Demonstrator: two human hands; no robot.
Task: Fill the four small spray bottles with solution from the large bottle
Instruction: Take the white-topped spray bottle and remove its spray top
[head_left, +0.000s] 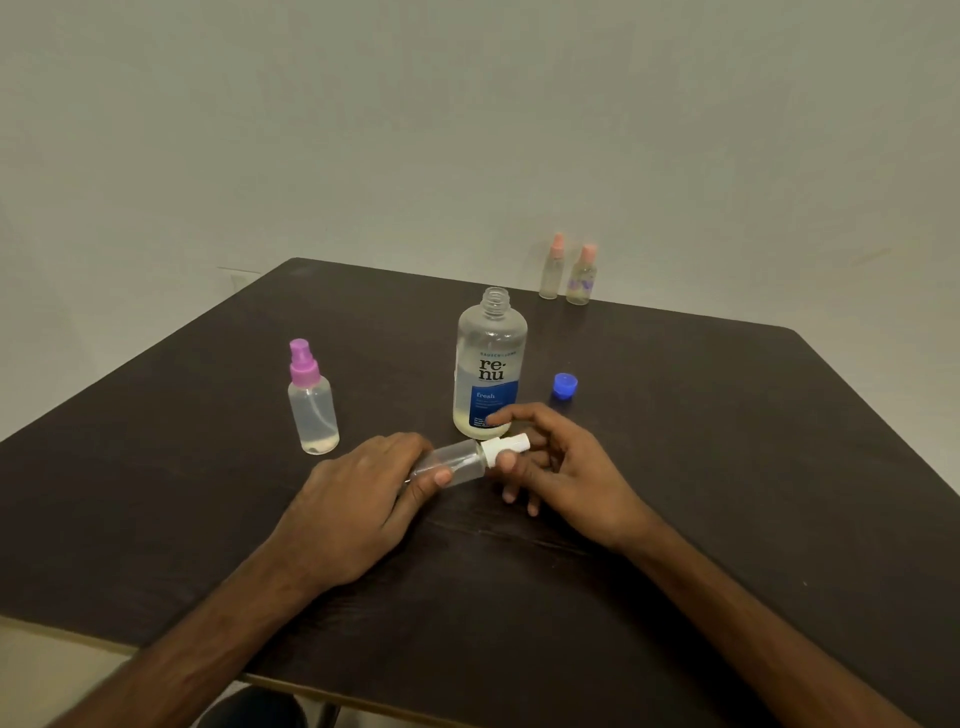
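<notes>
Center frame: left hand (358, 499) fingers clamped around clear spray bottle (457, 462), held sideways over dark surface (727, 467). Right hand (566, 467) fingers pinch its white spray top (501, 448). Large bottle (491, 364) stands uncapped just behind, blue cap (564, 386) to its right. Purple-topped bottle (311, 405) left; two pink-topped bottles (551, 267) upper right.

A plain, pale grey-green wall (467, 130) fills the upper half of the view, evenly and softly lit. At 9 o'clock a faint rectangular plate (240, 278) sits on it, just above the desk's far left edge. The desk (727, 467) is dark brown with a fine wood grain and rounded corners, and a thin seam (519, 535) crosses its middle. Pale floor (52, 675) shows at 7 o'clock. Something dark and rounded (249, 706) lies under the near edge at 6 o'clock.
</notes>
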